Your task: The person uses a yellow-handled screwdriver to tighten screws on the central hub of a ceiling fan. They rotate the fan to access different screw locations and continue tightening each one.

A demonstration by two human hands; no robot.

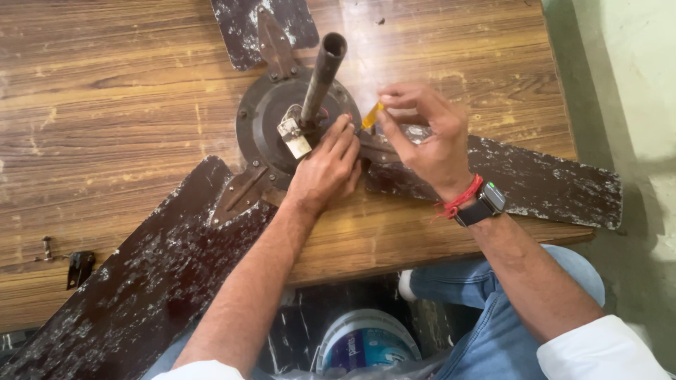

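An old dark ceiling fan lies on a wooden table [113, 84], its round motor housing [262, 123] facing up with a rusty down-rod [320, 77] sticking out. My left hand [325, 169] rests flat on the housing beside a small whitish capacitor block [293, 137] with wires. My right hand [426, 137] pinches a small tool with a yellow handle [372, 116], its tip pointed at the housing's right side. Three scuffed brown blades spread out: a lower-left blade [134, 281], a right blade [535, 179] and a far blade [246, 28].
A small black bracket [79, 266] and a loose bolt [47, 248] lie near the table's left front edge. Below the table stands a white bucket [366, 341] beside my jeans-clad knee [507, 309]. A pale wall and floor run along the right.
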